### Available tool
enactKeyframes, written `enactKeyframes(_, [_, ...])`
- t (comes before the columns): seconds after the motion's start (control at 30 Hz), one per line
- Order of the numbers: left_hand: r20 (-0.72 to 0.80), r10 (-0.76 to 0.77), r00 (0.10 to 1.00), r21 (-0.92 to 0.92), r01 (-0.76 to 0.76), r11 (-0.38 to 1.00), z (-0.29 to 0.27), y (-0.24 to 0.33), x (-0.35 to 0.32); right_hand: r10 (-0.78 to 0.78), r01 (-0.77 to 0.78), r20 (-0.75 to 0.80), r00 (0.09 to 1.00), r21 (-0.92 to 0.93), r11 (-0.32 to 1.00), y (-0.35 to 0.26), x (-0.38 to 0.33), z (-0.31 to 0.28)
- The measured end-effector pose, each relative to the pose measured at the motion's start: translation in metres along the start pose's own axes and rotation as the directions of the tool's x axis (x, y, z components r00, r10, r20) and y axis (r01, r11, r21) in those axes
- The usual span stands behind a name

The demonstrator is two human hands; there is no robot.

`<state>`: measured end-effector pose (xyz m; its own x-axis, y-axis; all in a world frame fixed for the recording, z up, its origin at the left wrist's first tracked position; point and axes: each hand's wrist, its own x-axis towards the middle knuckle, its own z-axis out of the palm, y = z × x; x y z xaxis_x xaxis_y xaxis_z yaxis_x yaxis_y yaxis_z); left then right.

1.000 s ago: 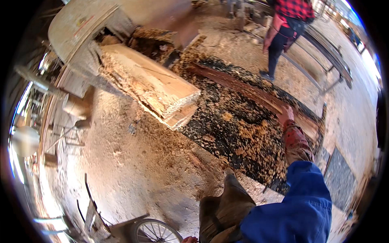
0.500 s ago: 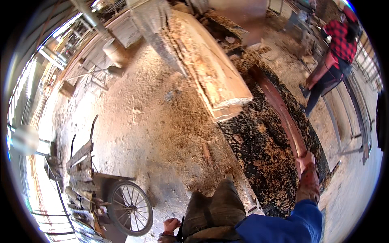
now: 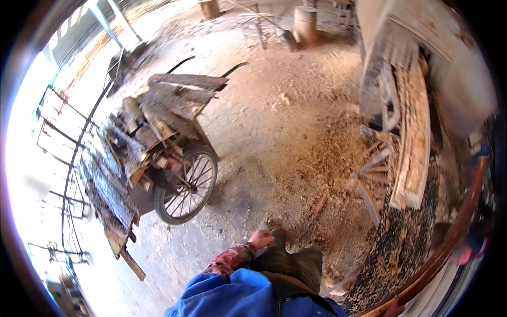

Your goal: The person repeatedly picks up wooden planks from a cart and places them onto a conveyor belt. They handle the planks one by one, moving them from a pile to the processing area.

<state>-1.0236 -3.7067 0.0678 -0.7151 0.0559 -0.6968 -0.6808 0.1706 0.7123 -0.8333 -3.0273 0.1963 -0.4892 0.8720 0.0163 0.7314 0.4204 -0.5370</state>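
The right hand [image 3: 394,308] shows only in part at the lower edge, its fingers clamped on one long reddish-brown board [image 3: 466,222], which runs up along the right rim and looks curved there. The left hand [image 3: 261,240] is over the front of the person's dark trousers [image 3: 306,261], fingers bent in, though I cannot tell whether they close fully; nothing shows in them. Beside the board, one black sheet [image 3: 398,253] lies strewn with wood chips. Past its far end one thick, rough-sided timber [image 3: 414,137] juts from a large pale casing [image 3: 406,42]. Several loose sticks [image 3: 369,203] lie close to the timber's left side, partly crossing, too jumbled to count; they and the timber's end take up the ground ahead of the sheet. Left of the legs stands one cart [image 3: 141,199], heaped with bark-edged slabs [image 3: 163,113], more than can be counted, some poking out over its sides. One spoked wheel [image 3: 194,189] and two dark handles [image 3: 234,68] show on it. Farther off, on the sawdust-covered floor [image 3: 264,127], stand one pale drum [image 3: 305,24], its contents unclear, and one brown block [image 3: 209,9].
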Motion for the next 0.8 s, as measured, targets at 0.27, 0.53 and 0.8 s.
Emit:
enactKeyframes(0.27, [0.325,0.450,0.832,-0.231,-0.392,0.891,0.021,0.112,0.011,-0.528,0.484,0.050,0.848,0.333,0.809,-0.370,-0.140,0.060])
enactKeyframes(0.53, [0.159,0.627,0.763,-0.461,-0.504,0.730,-0.017,0.162,-0.029,-0.819,0.495,0.279,0.502,0.684,0.536,-0.564,-0.273,0.175])
enactKeyframes(0.8, [-0.268,0.518,0.812,-0.659,-0.547,0.516,-0.093,0.180,-0.060,-0.859,0.342,0.432,0.273,0.792,0.507,-0.660,-0.349,0.252])
